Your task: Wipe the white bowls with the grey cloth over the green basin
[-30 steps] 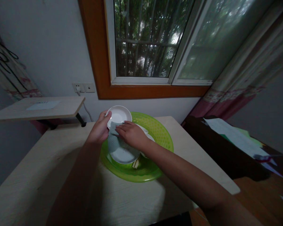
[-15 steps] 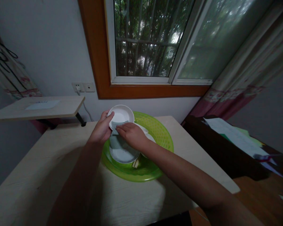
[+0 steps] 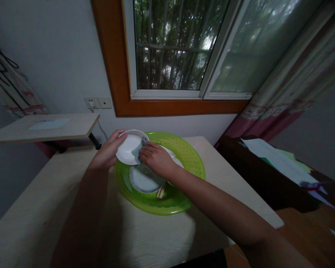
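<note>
My left hand (image 3: 107,150) grips a small white dish (image 3: 127,148) by its left rim, the thumb lying over the edge. The dish is tilted towards me above the left side of a green plastic basin (image 3: 187,156). My right hand (image 3: 158,158) is closed on a grey-green cloth (image 3: 139,150) and presses it against the dish's right side. Below the hands, a larger white plate (image 3: 146,181) sits in the basin. Wooden chopsticks (image 3: 160,192) show beside that plate. More white dishware (image 3: 178,162) is partly hidden behind my right hand and forearm.
The basin stands on a pale wooden table (image 3: 153,234) by the wall. To the left is a raised wooden shelf (image 3: 80,124) with a sheet of paper (image 3: 48,124). On the right, papers (image 3: 279,160) lie on a dark piece of furniture (image 3: 240,163) below a curtain.
My left hand has moved the dish left and slightly down. The cloth, which hung over the larger plate, is now bunched at the dish's right side under my right hand.
</note>
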The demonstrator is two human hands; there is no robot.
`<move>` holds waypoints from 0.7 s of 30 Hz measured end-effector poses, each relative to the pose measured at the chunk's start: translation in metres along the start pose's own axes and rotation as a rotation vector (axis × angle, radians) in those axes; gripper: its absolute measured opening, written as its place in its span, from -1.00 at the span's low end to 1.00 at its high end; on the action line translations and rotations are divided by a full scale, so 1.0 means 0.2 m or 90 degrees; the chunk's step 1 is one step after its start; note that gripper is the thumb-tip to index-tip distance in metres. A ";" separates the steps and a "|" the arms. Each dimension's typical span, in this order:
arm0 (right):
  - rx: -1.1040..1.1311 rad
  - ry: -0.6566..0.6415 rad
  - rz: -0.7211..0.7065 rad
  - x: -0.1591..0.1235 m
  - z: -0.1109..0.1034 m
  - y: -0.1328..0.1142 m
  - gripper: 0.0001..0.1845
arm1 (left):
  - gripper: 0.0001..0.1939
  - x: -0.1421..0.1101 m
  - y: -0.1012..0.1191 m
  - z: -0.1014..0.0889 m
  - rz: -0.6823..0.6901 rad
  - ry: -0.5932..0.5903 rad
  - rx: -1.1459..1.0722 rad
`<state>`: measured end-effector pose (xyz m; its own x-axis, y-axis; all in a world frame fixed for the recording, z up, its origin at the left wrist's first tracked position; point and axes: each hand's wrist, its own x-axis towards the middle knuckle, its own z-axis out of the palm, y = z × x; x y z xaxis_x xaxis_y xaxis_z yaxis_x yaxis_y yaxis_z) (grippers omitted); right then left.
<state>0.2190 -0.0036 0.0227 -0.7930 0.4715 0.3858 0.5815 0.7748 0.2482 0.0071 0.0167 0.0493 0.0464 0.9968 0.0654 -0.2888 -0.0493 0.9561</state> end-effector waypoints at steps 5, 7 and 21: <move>0.021 -0.016 0.016 0.00 0.01 -0.02 -0.83 | -0.57 0.02 -0.05 0.08 0.015 0.036 -0.069; 0.024 -0.019 0.033 -0.01 0.01 -0.03 -0.79 | -0.60 0.02 -0.08 0.13 0.022 0.057 -0.108; 0.033 -0.006 0.042 0.00 -0.01 -0.01 -0.85 | -0.63 0.03 -0.06 0.02 -0.013 0.006 -0.090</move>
<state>0.2177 -0.0061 0.0231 -0.7552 0.5254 0.3919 0.6222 0.7628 0.1762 0.0142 0.0231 0.0402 0.0450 0.9981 0.0424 -0.4195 -0.0197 0.9076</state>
